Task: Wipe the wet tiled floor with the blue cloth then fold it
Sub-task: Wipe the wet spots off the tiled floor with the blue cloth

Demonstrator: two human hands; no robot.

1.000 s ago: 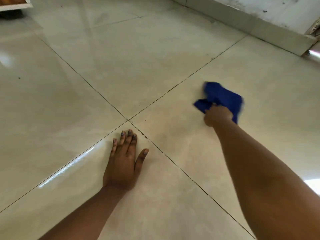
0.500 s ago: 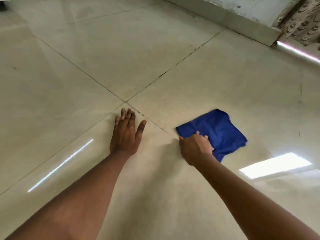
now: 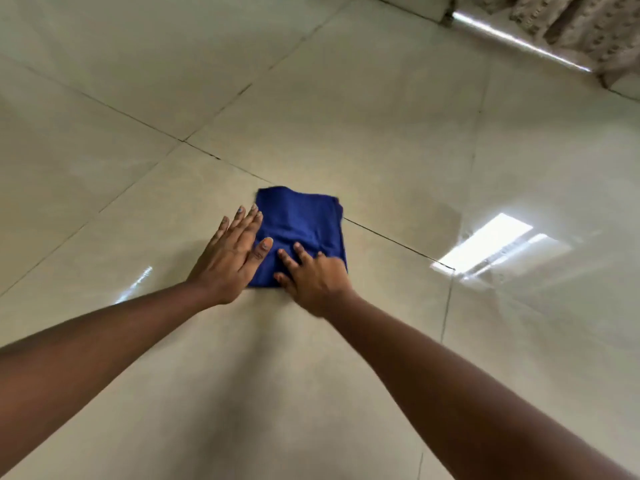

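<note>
The left hand (image 3: 231,252) lies flat, fingers spread, its thumb on the blue cloth (image 3: 302,223). The right hand (image 3: 313,277) presses open-palmed on the cloth's near edge. The cloth lies folded on the tiled floor (image 3: 381,140), across a grout line.

The tiled floor (image 3: 346,98) is glossy beige, crossed by dark grout lines and carrying bright reflections of light at the right. A blue cloth (image 3: 304,220) lies flat on it in a rough square, covering part of one grout line. Both hands rest on the floor, the left hand (image 3: 228,258) along the cloth's left edge, the right hand (image 3: 315,278) pressing its near corner.
</note>
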